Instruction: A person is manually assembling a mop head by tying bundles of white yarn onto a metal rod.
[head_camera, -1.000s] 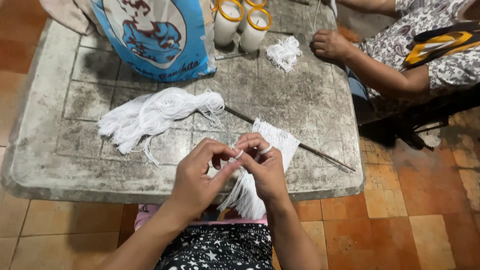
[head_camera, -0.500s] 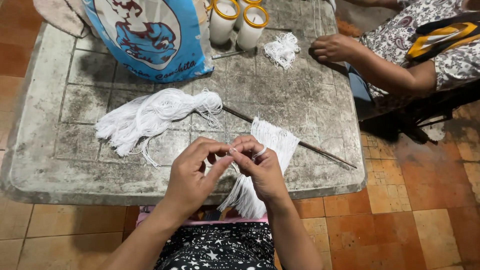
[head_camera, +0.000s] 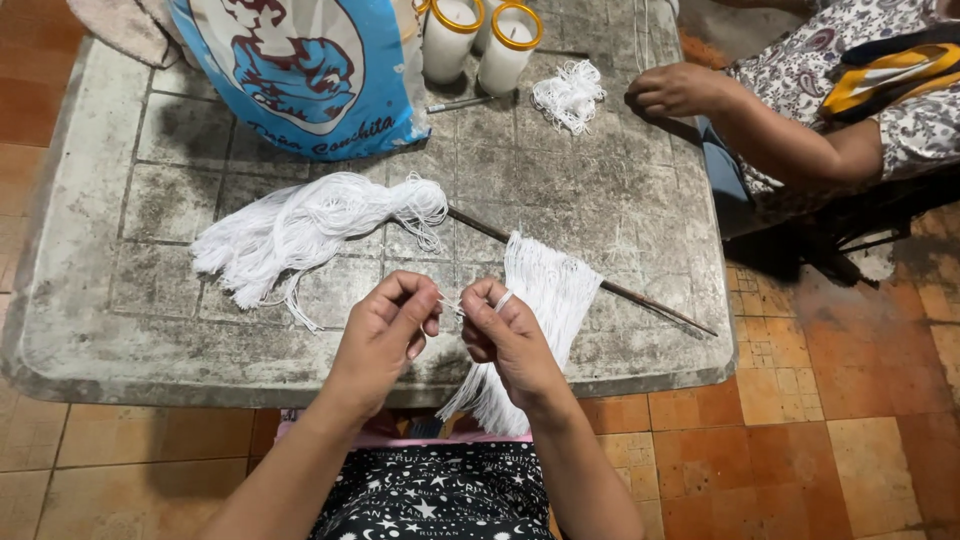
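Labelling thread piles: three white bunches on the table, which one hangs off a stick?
The fringe of white threads by the right hand, draped over the thin stick. The big loose skein and the small far tangle lie free.

You have one package — a blue-and-white plastic bag printed with a dark figure, standing at the stone table's far-left edge.

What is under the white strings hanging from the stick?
Under the white strings lies the grey table; lower down they hang past its edge. The stick passes beneath them, hidden where they cover it.
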